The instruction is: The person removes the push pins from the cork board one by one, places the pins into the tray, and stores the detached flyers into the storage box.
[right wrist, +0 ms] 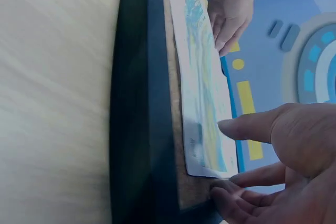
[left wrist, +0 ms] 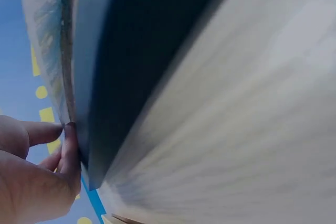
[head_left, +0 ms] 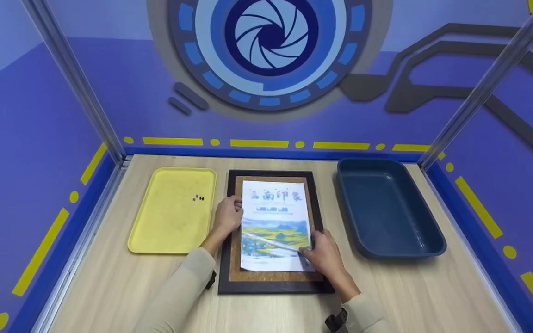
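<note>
A printed paper poster [head_left: 273,226] with a painted landscape and Chinese lettering lies over a brown corkboard [head_left: 275,276] with a black frame [head_left: 275,287]. At the poster's left edge, my left hand [head_left: 227,215] pinches it; thumb and fingertips meet there in the left wrist view. My right hand [head_left: 326,254] is at the lower right edge, its thumb [right wrist: 247,126] straight over the printed face. Its other fingers [right wrist: 231,195] rest on the cork and frame just beyond the poster's edge, with a gap between them and the thumb.
To the left lies a yellow tray [head_left: 164,222] with several tiny dark pieces [head_left: 198,198] in it. A deep dark blue bin [head_left: 389,208] stands on the right. The wooden table [head_left: 410,296] has patterned blue walls [head_left: 127,101] around it.
</note>
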The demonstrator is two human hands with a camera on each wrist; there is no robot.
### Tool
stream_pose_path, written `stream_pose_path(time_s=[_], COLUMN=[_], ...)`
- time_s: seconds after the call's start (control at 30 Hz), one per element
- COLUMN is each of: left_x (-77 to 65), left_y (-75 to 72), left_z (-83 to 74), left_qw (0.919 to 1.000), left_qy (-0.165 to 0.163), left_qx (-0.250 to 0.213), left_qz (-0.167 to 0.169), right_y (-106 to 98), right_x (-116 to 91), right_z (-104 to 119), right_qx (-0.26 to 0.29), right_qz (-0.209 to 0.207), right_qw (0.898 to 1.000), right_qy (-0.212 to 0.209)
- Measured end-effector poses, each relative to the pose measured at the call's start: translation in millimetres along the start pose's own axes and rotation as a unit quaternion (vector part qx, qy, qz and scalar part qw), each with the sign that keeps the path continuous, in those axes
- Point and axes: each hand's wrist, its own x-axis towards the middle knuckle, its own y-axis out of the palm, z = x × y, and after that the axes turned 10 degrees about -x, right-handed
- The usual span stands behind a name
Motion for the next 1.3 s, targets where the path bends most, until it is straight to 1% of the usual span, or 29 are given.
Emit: stream_pose_path(time_s=[0.2,0.33,0.43,0.67,0.93,1.13,1.3], left_x=[0.4,0.9,0.3,-1.3,-0.6,0.6,-0.9], left_y=[4.4,5.4,5.6,6.8,9.7,6.2,2.8], left_z=[-0.6,-0.7,-0.6,-0.5,3.1,7.9,7.0], left_qw=[0.9999,0.9999,0.9998,0.9995,0.9993,0.9992,0.9985], left_qy=[0.004,0.005,0.003,0.009,-0.009,-0.032,-0.03], left_qx=[0.009,0.007,0.008,0.013,0.013,-0.011,-0.045], left_qz=[-0.006,-0.013,-0.017,-0.026,-0.035,-0.022,-0.002], right_y=[3.4,3.5,4.0,5.4,8.0,10.2,10.0], right_x=[4.5,6.3,7.6,10.6,14.5,15.9,18.7], right_z=[-0.6,-2.6,-4.1,-9.1,-16.1,-17.0,-17.8], right_qx=[-0.016,-0.018,-0.01,0.027,0.072,0.093,0.09], right_qz=[-0.003,0.002,0.008,-0.003,-0.005,-0.013,-0.019], right_qw=[1.0,1.0,1.0,0.999,0.996,0.995,0.995], right_qy=[0.025,0.024,0.026,0.032,0.042,0.046,0.049])
